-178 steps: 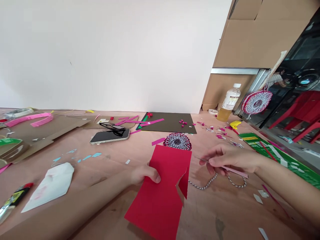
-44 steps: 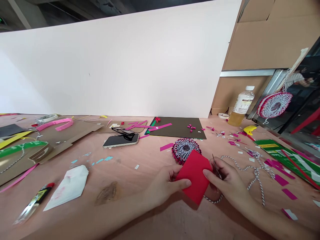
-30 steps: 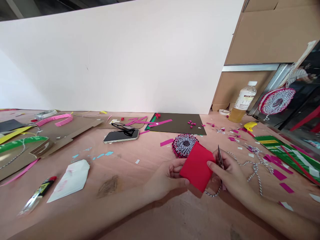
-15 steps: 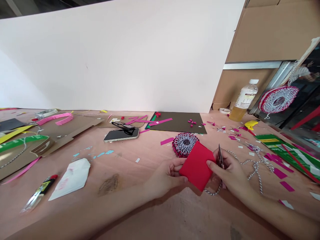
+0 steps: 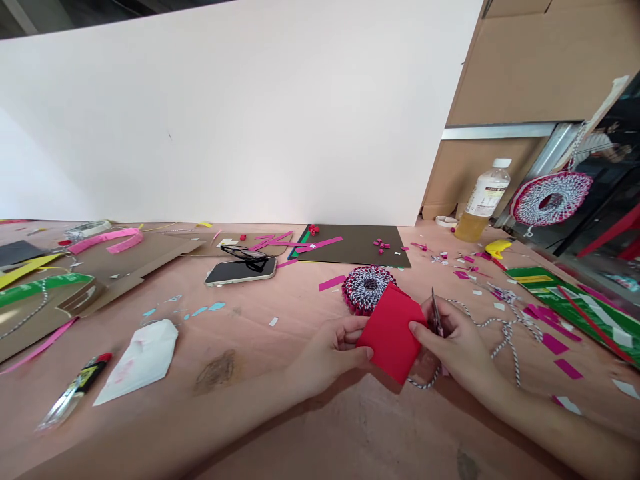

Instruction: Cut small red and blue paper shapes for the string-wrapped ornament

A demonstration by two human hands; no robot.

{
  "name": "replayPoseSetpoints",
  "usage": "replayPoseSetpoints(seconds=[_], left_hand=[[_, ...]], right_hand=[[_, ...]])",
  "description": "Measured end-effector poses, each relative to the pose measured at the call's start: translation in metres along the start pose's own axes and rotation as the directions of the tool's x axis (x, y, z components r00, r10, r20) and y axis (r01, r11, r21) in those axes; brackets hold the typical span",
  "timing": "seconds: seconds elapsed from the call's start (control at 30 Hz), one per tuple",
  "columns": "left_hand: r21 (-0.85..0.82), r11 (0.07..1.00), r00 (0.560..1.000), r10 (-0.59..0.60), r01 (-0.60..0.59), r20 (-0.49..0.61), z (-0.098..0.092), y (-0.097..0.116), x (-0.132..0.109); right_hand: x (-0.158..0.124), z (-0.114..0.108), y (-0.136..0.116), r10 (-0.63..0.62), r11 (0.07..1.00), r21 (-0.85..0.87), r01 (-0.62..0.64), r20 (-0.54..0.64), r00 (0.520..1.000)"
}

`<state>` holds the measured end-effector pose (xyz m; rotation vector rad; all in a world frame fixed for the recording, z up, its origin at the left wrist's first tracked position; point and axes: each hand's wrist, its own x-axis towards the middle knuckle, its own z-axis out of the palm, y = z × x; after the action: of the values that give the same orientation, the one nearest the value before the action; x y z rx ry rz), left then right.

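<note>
While you held it just above the table, the red card [image 5: 390, 333] was a matte rectangle, folded over by the look, tilted between your hands, its far corner overlapping the view of a woven disc [image 5: 367, 290] of black, white and magenta. Your left hand [image 5: 330, 350] gripped its near edge, thumb on top, fingers curled behind. Your right hand [image 5: 457, 343] pinched small scissors [image 5: 437, 313], points up, beside the card's right edge. Black-and-white twine [image 5: 505, 333] lay looped just past that hand.

Labels: a plastic bottle [image 5: 484, 193] of yellow liquid carried a white label, and a glue tube [image 5: 75, 393] a black-and-yellow one; neither could be read.

Surface: pink paper [image 5: 300, 427] covered the table, strewn with magenta strips [image 5: 331, 283] and scraps. On it lay a phone [image 5: 240, 271] under black glasses [image 5: 245, 252], a dark board [image 5: 355, 243], a white paper piece [image 5: 140, 363] and a green sheet [image 5: 545, 293].

Room: a white wall [image 5: 200, 113] stood behind, with brown cardboard [image 5: 525, 60] to the right and a second woven disc [image 5: 550, 199] hanging beside it.
</note>
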<state>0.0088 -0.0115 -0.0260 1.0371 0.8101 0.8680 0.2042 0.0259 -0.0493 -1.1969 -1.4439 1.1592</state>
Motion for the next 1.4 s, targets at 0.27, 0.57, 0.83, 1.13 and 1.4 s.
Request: replayPoseSetpoints(seconds=[0.27, 0.57, 0.83, 1.13, 1.4], left_hand=[[-0.022, 1.0, 1.0, -0.022, 0.022, 0.006, -0.002, -0.002, 0.001], [-0.143, 0.986, 0.996, 0.076, -0.082, -0.045, -0.004, -0.005, 0.001], [-0.067, 0.993, 0.994, 0.09, -0.095, -0.067, -0.002, 0.001, 0.001], [0.068, 0.997, 1.0, 0.024, -0.024, -0.004, -0.001, -0.003, -0.001], [0.16, 0.982, 0.995, -0.095, 0.097, -0.021, -0.004, -0.006, -0.001]], right_hand=[[-0.001, 0.003, 0.001, -0.002, 0.999, 0.032, 0.003, -0.005, 1.0], [-0.001, 0.002, -0.011, 0.091, 0.968, 0.223, -0.112, 0.099, 0.991], [0.0, 0.0, -0.011, 0.127, 0.992, 0.014, -0.128, 0.07, 0.989], [-0.004, 0.0, -0.021, 0.099, 0.986, 0.111, -0.121, 0.186, 0.977], [0.0, -0.003, -0.02, 0.075, 0.994, 0.058, -0.089, 0.214, 0.974]])
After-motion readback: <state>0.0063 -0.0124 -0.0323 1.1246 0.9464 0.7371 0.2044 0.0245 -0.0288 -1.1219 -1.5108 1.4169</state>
